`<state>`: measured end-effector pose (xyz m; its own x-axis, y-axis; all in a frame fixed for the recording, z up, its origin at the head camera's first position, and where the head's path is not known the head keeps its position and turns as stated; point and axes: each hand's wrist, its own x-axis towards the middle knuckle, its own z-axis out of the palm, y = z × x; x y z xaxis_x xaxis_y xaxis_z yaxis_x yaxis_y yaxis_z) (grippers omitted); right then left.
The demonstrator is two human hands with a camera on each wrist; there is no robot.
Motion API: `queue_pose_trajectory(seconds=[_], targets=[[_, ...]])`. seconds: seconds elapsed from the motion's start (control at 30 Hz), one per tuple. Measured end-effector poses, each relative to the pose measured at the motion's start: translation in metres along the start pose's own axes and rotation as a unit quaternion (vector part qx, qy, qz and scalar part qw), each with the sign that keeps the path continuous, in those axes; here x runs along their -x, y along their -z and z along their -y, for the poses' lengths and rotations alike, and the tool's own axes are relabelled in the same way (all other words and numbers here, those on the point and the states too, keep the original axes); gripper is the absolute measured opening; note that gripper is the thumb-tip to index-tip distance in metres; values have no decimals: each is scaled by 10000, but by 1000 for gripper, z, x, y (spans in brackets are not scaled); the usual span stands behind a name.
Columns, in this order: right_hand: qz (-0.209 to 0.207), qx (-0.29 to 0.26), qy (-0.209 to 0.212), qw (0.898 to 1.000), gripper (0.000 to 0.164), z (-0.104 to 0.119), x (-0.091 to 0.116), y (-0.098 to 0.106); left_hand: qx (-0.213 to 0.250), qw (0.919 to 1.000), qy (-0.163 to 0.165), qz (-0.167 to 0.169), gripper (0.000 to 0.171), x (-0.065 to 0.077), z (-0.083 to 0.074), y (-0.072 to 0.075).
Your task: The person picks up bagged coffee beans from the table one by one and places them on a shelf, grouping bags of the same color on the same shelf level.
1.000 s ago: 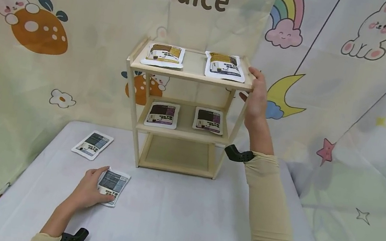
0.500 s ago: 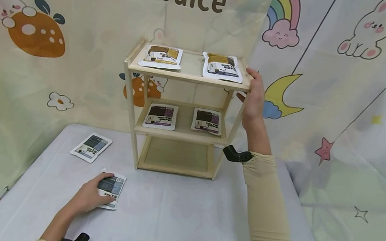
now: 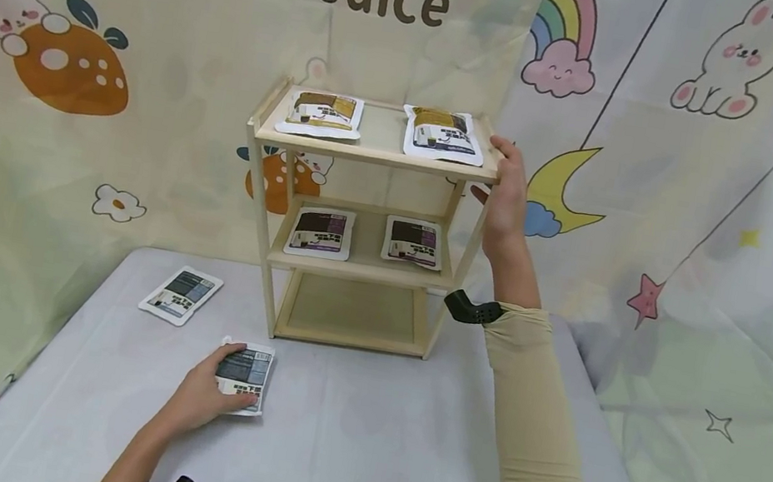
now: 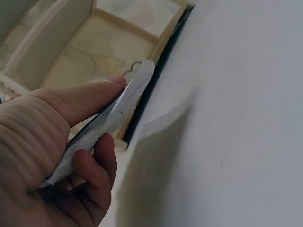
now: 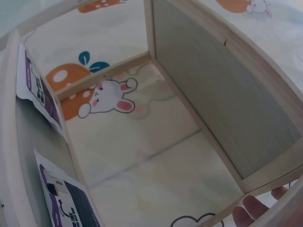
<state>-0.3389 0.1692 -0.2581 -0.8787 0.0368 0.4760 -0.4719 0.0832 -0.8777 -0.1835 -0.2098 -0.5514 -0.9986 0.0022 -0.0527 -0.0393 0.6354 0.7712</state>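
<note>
My left hand point(image 3: 198, 398) pinches a flat white pouch point(image 3: 252, 371) with a blue-grey label, thumb on one face and fingers curled beneath, as the left wrist view shows. The pouch point(image 4: 111, 116) casts a shadow on the tabletop below it, in front of a small wooden three-tier shelf point(image 3: 354, 312). My right hand point(image 3: 509, 210) grips the right end of the shelf's top tier; in the right wrist view its fingertips point(image 5: 255, 205) curl round the frame. A second blue-grey pouch point(image 3: 180, 295) lies flat on the table, left of the shelf.
Two yellow-labelled pouches, left point(image 3: 320, 114) and right point(image 3: 444, 135), lie on the top tier. Two purple-black ones, left point(image 3: 320, 232) and right point(image 3: 413, 243), lie on the middle tier. A printed cloth backdrop point(image 3: 207, 78) hangs behind the white table point(image 3: 354, 447).
My left hand has moved to the right with the pouch, which was lower and further left before. The right hand keeps its grip on the shelf. The head view has shifted slightly.
</note>
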Motion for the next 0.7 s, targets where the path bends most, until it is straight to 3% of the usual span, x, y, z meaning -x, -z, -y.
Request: queue_pose_trajectory(seconds=[0.33, 0.7], targets=[[-20, -61, 36, 10000, 54, -2, 0, 2, 312, 9989, -321, 158, 102, -12, -41, -15], [38, -82, 21, 10000, 53, -2, 0, 1, 702, 9948, -739, 6, 100, -40, -76, -25]])
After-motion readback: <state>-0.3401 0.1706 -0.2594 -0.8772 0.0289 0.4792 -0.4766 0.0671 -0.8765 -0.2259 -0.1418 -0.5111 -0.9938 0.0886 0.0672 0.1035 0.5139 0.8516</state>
